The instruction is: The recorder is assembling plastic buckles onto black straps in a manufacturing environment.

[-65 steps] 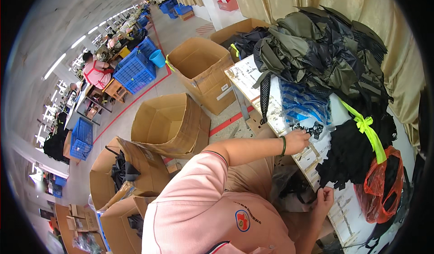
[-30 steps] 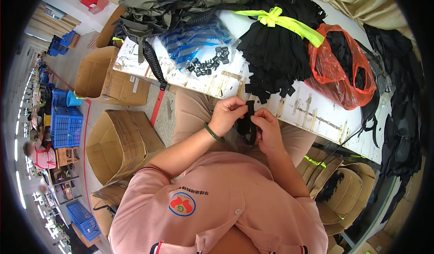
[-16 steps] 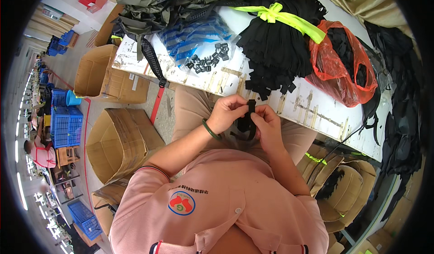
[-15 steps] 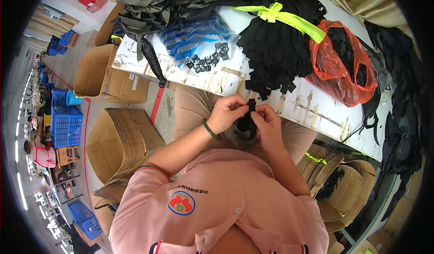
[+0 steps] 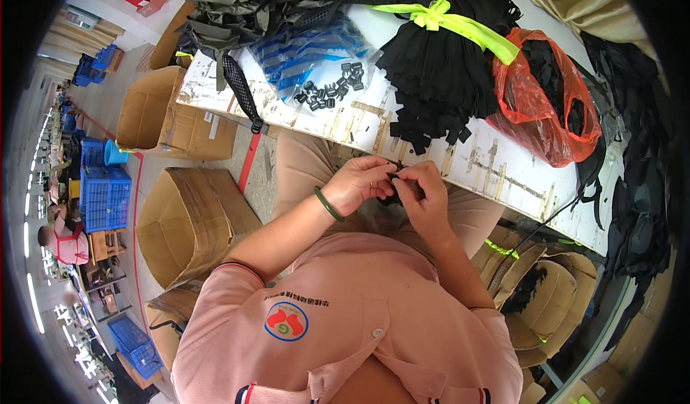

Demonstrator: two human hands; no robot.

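Pinching black strap (image 5: 389, 200) between left hand (image 5: 359, 182) and right hand (image 5: 422, 194), each grip clenched on it, just off six-o'clock edge of counter (image 5: 517, 167). Raised strap end has since sunk from sight; work seemingly finer, detail hidden. Black buckles (image 5: 330, 93) at eleven o'clock.

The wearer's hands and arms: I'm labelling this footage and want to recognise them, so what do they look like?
The left hand and the right hand are ungloved. A dark green bangle circles the wrist on the left; none shows on the right. The left sleeve and right sleeve are short, pink and dark-edged at the hem.
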